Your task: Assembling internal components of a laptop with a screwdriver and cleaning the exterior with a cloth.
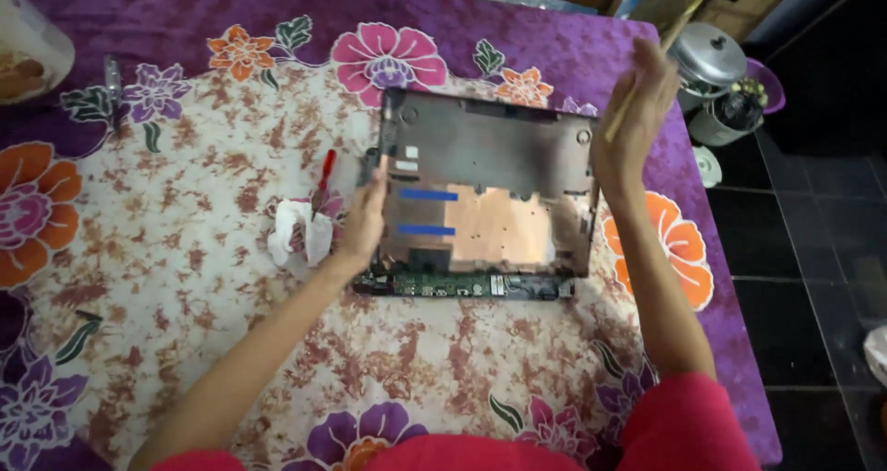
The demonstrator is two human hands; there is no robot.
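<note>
An opened laptop base lies on the flowered tablecloth, its dark bottom cover [490,171] lifted and tilted, with two blue tape strips and a copper-coloured patch on its inner side. A strip of green circuit board [443,283] shows under its near edge. My left hand [363,220] grips the cover's left edge. My right hand [637,111] presses flat against the cover's right edge and holds a thin wooden stick [617,120] that points up and away.
A crumpled white tissue [300,231] and a red-handled screwdriver [325,171] lie left of the laptop. A clear container [28,51] stands at the far left. Metal pots [710,60] sit on the dark tiled floor beyond the table's right edge.
</note>
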